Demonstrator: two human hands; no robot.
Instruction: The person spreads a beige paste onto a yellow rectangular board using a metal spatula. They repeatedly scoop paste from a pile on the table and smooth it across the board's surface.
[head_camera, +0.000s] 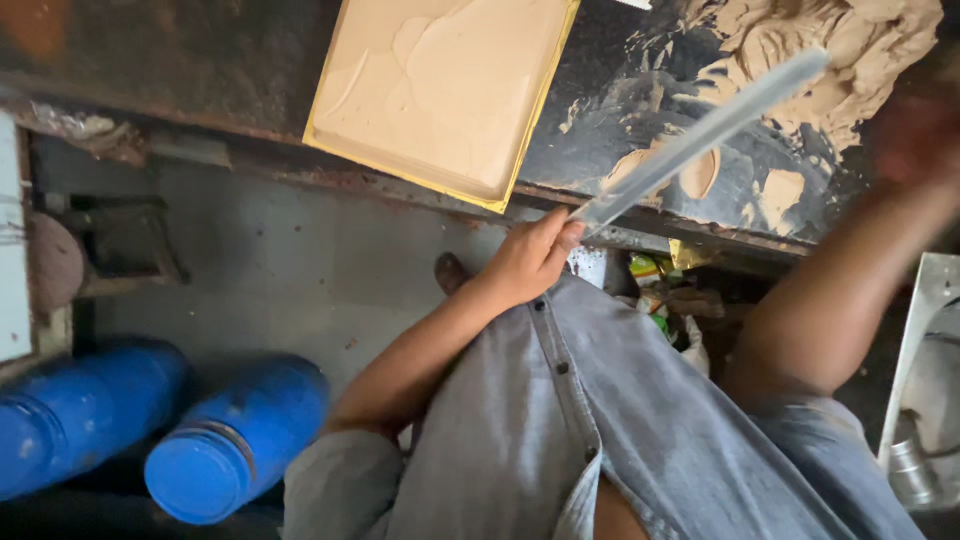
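Observation:
My left hand (528, 258) grips the near end of a long flat pale metal strip (705, 130) that slants up and right across the dark worktable (620, 80). A yellow-rimmed rectangular tray (440, 90) filled with smooth tan clay lies on the table to the left of the strip. A heap of tan clay (850, 50) sits at the table's far right, near the strip's far end. My right hand (915, 135) is blurred at the right edge, close to that heap; whether it holds anything is unclear.
Two blue plastic drums (235, 440) lie on the grey floor at lower left. A metal frame (915, 360) stands at the right edge. Scraps and wrappers (665, 295) lie under the table edge. My grey shirt fills the lower middle.

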